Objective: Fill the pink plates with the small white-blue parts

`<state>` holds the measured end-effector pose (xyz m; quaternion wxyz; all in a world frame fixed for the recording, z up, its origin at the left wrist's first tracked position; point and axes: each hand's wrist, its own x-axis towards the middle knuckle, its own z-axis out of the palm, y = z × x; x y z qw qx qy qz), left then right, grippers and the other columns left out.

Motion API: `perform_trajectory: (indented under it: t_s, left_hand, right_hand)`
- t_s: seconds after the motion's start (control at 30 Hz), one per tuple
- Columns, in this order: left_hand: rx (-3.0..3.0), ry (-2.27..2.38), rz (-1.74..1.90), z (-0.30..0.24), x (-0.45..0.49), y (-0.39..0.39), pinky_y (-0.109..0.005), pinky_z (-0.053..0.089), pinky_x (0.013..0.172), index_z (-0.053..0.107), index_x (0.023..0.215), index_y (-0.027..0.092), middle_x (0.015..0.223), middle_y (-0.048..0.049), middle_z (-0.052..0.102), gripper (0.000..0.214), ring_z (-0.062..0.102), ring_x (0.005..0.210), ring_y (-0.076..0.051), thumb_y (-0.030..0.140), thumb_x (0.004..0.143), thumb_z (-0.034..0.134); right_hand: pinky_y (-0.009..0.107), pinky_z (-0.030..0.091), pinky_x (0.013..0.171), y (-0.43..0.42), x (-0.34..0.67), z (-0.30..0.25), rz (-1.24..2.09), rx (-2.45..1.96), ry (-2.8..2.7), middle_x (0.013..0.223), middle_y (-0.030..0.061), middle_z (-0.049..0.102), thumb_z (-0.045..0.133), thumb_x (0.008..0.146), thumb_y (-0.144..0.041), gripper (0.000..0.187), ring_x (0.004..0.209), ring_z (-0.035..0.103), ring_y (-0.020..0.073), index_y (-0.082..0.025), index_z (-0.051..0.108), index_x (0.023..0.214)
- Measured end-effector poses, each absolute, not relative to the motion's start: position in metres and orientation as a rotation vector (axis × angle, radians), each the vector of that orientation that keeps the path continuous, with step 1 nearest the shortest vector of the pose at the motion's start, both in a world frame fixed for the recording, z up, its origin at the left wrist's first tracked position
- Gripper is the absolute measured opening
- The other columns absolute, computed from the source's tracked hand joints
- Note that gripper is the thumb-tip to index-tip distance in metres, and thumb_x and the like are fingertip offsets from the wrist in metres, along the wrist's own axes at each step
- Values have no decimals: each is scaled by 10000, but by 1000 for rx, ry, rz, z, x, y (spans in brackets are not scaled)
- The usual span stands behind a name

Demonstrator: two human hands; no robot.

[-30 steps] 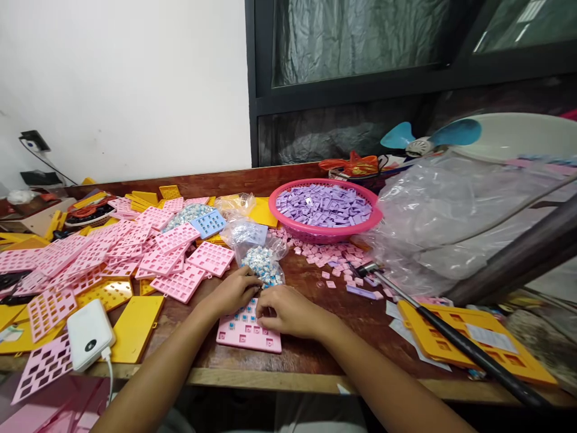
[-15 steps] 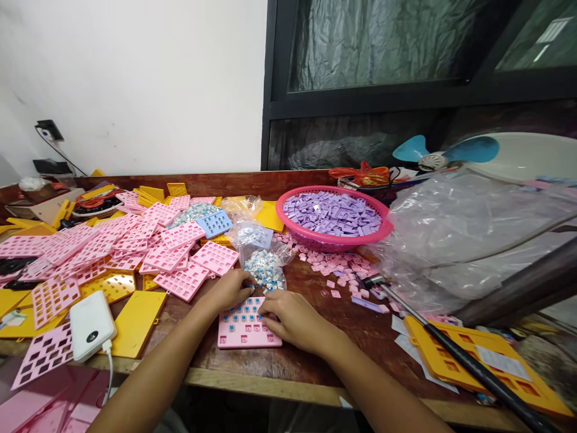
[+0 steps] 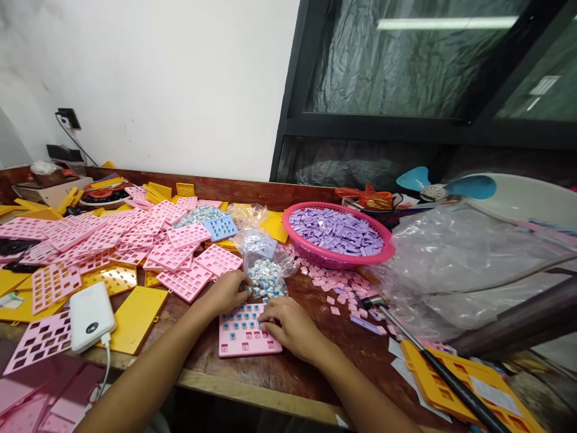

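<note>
A pink keyboard plate (image 3: 238, 349) lies flat at the table's front, with blue-and-white key switches (image 3: 243, 317) seated in its upper rows; several lower sockets hold none. My left hand (image 3: 231, 291) is curled at the plate's top left corner, its fingertips beside an open clear bag (image 3: 265, 278) of loose switches. What those closed fingers hold, if anything, is hidden. Over the plate's right side, my right hand (image 3: 291, 328) has thumb and fingers pinched together among the switches. Whatever sits in that pinch is too small to make out.
Pink plates (image 3: 108, 234) pile up on the left beside a white power bank (image 3: 92, 316) and yellow panels (image 3: 135, 319). Purple keycaps fill a pink basket (image 3: 295, 249); pink keycaps (image 3: 338, 282) scatter below it. A black-handled rod (image 3: 455, 385) crosses the right side.
The view has tilted slightly upward, so things sit lower in the picture. Both hands stay at the plate, with only small shifts of the fingers.
</note>
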<state>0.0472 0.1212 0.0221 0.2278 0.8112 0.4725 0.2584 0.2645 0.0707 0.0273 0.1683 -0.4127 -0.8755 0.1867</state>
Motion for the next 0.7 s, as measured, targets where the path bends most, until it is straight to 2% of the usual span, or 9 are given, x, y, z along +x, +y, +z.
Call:
perform_trajectory:
  t_s: [0.17,0.27,0.33,0.43,0.53,0.7]
  left_hand:
    - [2317,1250,649,51,42,70,-273,462,773,705,1012,226,991,-30,736,265,656,886,-201,124,784,614]
    - [2361,1386,474,42,49,39,-305,466,792,700,906,219,1002,-70,730,154,661,914,-235,140,833,591]
    - [2350,1412,398,32,54,26,-314,471,801,703,890,219,1006,-84,723,166,665,919,-240,153,882,551]
    - [2305,1453,426,21,58,20,-321,473,821,718,940,236,1009,-83,713,225,664,939,-238,172,934,502]
    - [2295,1473,454,20,59,20,-323,469,831,723,976,247,1022,-87,705,243,657,959,-240,162,930,500]
    - [2291,1505,403,25,63,23,-333,459,790,722,947,237,1037,-91,698,248,652,949,-253,162,930,487]
  right_hand:
    - [307,392,830,71,265,23,411,-1183,-2510,912,27,716,672,891,-190,102,915,619,190,-229,764,911]
    - [320,378,802,69,263,21,247,-1127,-2631,919,42,703,621,926,-193,127,903,600,195,-214,740,887]
    - [328,367,784,67,262,23,157,-1095,-2703,923,50,694,579,948,-200,164,888,583,195,-200,709,848]
    - [330,358,768,63,262,32,129,-1041,-2782,907,48,679,544,960,-213,196,867,564,188,-195,673,812]
    - [332,364,789,60,261,41,157,-1015,-2829,908,50,672,545,947,-212,185,881,560,188,-194,661,803]
    - [341,371,792,58,258,41,151,-1031,-2853,904,55,674,571,899,-205,146,880,562,196,-189,656,781]
